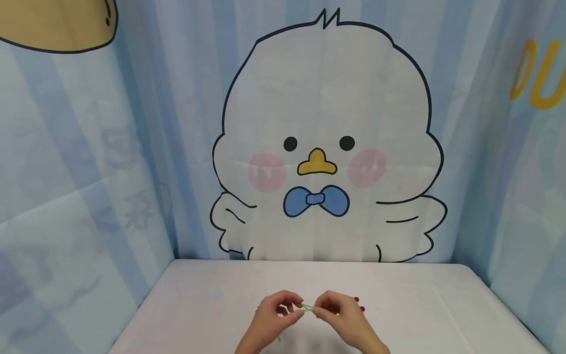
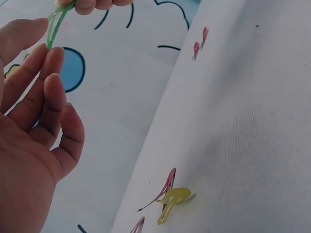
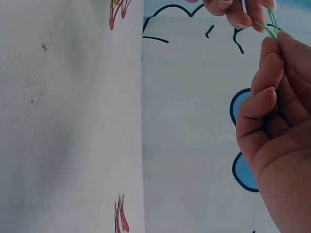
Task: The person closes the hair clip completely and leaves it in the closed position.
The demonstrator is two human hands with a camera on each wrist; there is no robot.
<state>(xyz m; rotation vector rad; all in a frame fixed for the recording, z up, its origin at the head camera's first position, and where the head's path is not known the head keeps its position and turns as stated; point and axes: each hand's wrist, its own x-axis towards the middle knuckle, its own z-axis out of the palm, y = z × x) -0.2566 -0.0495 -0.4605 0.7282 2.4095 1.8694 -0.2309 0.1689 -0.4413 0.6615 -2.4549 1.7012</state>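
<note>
Green hair clip (image 2: 59, 22): I am holding it at head view's six o'clock, left hand (image 1: 273, 316) pinching one end, right hand (image 1: 344, 314) pinching other. Strips are standing apart: opening looking done, what is remaining I cannot tell. Red clips (image 1: 362, 309) lying on desk (image 1: 199, 295), at its three o'clock, beside right hand; yellow clip (image 2: 181, 195) overlapping single red clip (image 2: 170, 179) at left wrist view's six o'clock. Seeing no container.

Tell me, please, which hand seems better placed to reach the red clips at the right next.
The right hand, probably: the red clips show just beside it in the head view, the left hand being farther. Both hands pinch the green clip.
</note>
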